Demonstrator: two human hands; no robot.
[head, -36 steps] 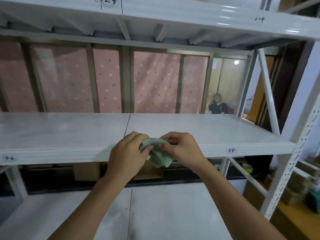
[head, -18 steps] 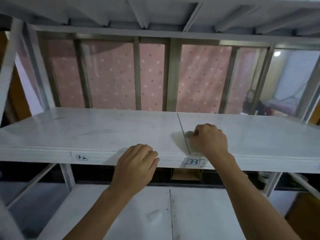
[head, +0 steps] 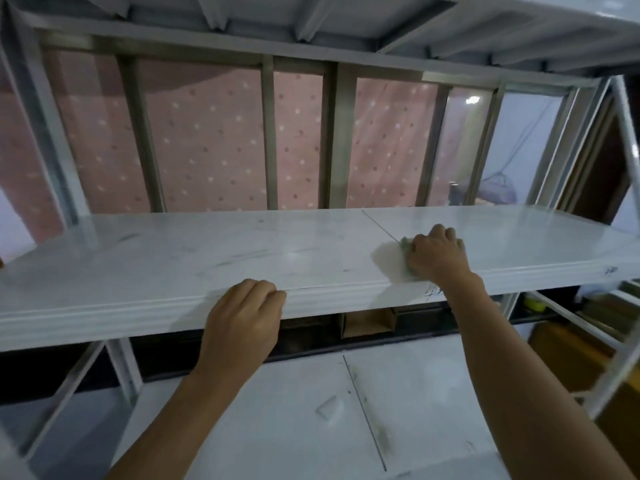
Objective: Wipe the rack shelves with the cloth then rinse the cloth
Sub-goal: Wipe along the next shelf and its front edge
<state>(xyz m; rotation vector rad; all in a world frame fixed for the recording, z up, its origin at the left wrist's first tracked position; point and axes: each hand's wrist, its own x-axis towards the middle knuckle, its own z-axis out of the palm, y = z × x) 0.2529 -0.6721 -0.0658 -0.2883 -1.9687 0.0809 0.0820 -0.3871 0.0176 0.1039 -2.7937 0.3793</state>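
Note:
A white metal rack fills the view, and its middle shelf point(head: 194, 258) runs across at chest height with faint dark smudges on it. My right hand point(head: 437, 258) presses a pale green cloth point(head: 406, 245) flat on this shelf, just right of the panel seam; only the cloth's left edge shows under the fingers. My left hand point(head: 244, 320) rests on the shelf's front lip, fingers curled over the edge, holding no object. A lower shelf point(head: 291, 424) lies below my arms.
The underside of an upper shelf point(head: 346, 19) hangs close overhead. White uprights and diagonal braces point(head: 623, 372) stand at the right. A pink dotted curtain point(head: 207, 140) hangs behind window bars. Cardboard boxes point(head: 367, 323) sit low behind the rack.
One second ago both hands held the cloth at the shelf's edge. Since then my right hand took it onto the shelf and slid it right, while my left hand settled on the front lip.

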